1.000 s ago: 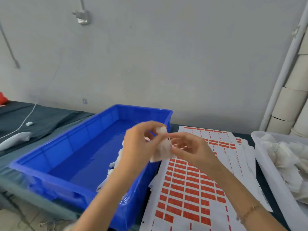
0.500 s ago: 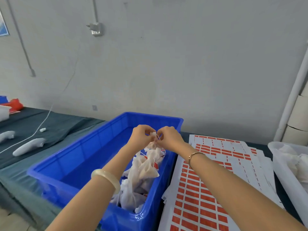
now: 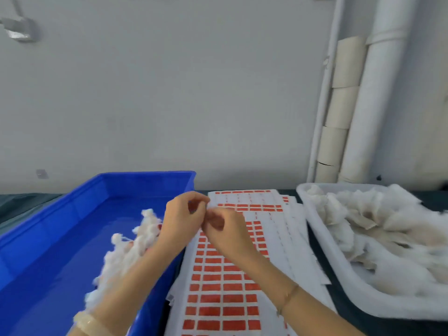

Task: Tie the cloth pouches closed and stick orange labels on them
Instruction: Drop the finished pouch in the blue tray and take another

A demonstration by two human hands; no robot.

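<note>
Nothing readable here tbh
The orange labels (image 3: 219, 311) on the white sheets (image 3: 291, 238) at 6 o'clock look like plain blank rectangles, any print on them is too blurry to make out

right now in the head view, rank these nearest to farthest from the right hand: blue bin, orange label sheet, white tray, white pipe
1. orange label sheet, directly beneath the right hand
2. blue bin, just to the hand's left
3. white tray, farther off to the right
4. white pipe, far back right against the wall
</note>
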